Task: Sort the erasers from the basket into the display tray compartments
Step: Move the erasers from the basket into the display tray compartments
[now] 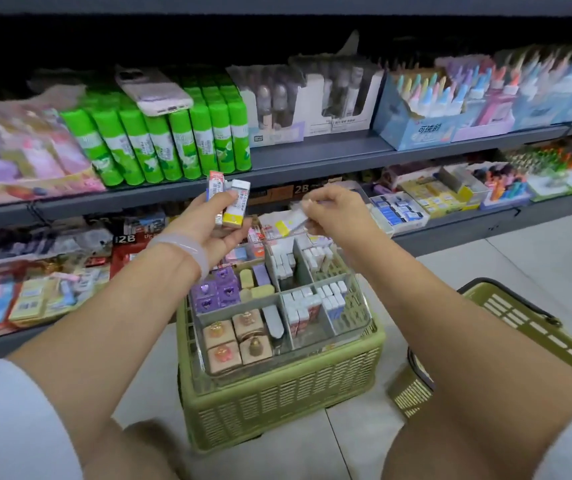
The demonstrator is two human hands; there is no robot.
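1. Left hand is raised above the tray, fingers curled round a small bunch of erasers: one yellow-and-white sleeved block in front, at least one red-and-white behind. Exact count can't be read.
2. Right hand pinches a single yellow-ended eraser between thumb and fingertips, held out flat between the two hands, above the far side of the tray.
3. Display tray, clear with grey dividers, sits on top of a green crate. Near-right compartments hold rows of upright white erasers; left ones hold purple, pastel and peach boxed pieces.
4. Second green basket at right, cut off by the frame edge and the right arm; its contents are not visible.
5. Handling judgement: small, light, firm rubber blocks in paper sleeves. Not fragile. Sleeves look smooth, so a block could slide out; pinch across the long sides on the sleeve, not by an end.
6. Hard to make out: motion blur on the right-hand eraser and the shelves; labels unreadable. Far tray compartments partly hidden behind the hands, so the matching slot for the yellow type can't be confirmed.
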